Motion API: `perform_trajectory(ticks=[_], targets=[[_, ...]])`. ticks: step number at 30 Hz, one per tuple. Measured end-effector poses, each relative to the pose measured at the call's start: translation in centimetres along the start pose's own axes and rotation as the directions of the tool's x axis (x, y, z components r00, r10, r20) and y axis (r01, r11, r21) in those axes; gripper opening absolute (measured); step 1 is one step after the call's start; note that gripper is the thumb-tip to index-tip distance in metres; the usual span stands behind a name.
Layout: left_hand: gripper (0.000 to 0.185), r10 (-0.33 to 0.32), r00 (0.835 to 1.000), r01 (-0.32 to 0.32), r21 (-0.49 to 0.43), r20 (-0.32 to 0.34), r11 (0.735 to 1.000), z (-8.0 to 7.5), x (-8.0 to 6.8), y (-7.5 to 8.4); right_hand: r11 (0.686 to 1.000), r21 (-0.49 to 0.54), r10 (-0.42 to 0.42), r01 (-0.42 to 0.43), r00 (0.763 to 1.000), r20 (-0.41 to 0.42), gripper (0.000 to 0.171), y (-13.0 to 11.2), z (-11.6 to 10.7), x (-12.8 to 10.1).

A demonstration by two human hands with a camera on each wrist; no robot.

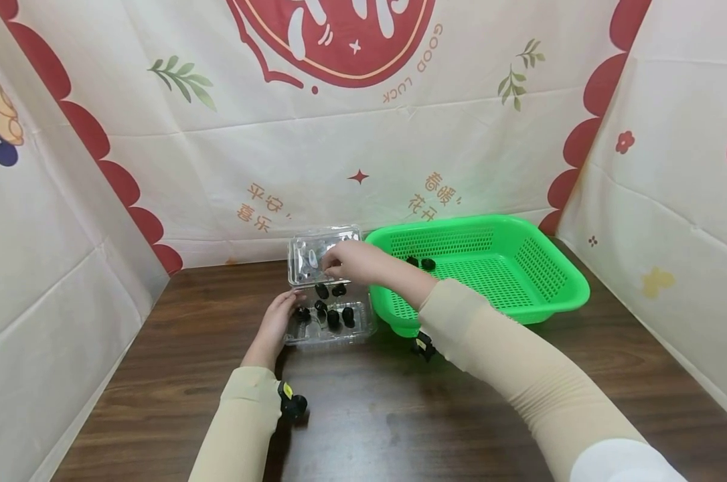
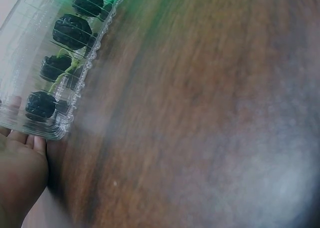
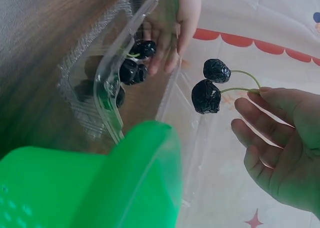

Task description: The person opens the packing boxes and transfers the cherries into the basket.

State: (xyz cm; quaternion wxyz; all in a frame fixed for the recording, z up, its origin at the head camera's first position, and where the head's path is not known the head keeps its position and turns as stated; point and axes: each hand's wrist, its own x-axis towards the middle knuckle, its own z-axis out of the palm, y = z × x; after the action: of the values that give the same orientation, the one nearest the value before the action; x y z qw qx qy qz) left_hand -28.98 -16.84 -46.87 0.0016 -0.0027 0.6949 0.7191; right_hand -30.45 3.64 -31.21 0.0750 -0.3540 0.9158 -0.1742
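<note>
My right hand (image 3: pixel 285 143) pinches the joined green stems (image 3: pixel 245 80) of two dark, wrinkled cherries (image 3: pixel 206 96) between thumb and fingertips. They dangle as a pair in the right wrist view. In the head view this right hand (image 1: pixel 354 261) is above the raised lid (image 1: pixel 306 264) of a clear plastic clamshell box (image 1: pixel 327 340). Several dark cherries (image 2: pixel 71 31), some with green stems, lie in the box's base. At the left end of the box, my left hand (image 1: pixel 277 320) rests with fairly straight fingers against the wall, partly seen through the plastic.
A green perforated basket (image 1: pixel 556 288) stands right of the box, close beside it, with dark cherries (image 1: pixel 428 264) at its left side. A printed cloth (image 1: pixel 315 161) hangs behind the brown wooden table (image 1: pixel 363 415).
</note>
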Motion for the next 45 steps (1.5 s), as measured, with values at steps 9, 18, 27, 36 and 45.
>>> perform_trajectory(ticks=[9,18,27,36,45], targets=[[0.037,0.015,1.0,-0.015,0.007,-0.013,1.0,0.1,0.2,-0.4,0.999,0.001,0.04,-0.04,0.999,-0.017,0.019,1.1,-1.0,-0.9],[0.038,0.012,1.0,-0.012,0.02,-0.007,1.0,-0.1,0.3,-0.4,0.998,0.044,0.054,-0.053,0.998,-0.025,0.014,2.4,-1.9,-2.0],[0.038,0.024,1.0,-0.024,0.019,-0.002,1.0,-0.1,0.3,-0.4,0.992,0.1,0.083,-0.078,0.995,-0.053,0.017,3.9,-2.7,-2.9],[0.036,0.023,0.999,-0.023,-0.001,-0.023,1.0,0.1,0.4,-0.5,0.988,0.125,0.1,-0.091,0.993,-0.061,0.016,5.6,-3.2,-4.0],[0.038,0.019,1.0,-0.018,0.021,-0.007,1.0,-0.1,0.4,-0.4,0.978,0.139,0.162,-0.156,0.986,-0.031,0.02,7.3,-3.9,-4.6]])
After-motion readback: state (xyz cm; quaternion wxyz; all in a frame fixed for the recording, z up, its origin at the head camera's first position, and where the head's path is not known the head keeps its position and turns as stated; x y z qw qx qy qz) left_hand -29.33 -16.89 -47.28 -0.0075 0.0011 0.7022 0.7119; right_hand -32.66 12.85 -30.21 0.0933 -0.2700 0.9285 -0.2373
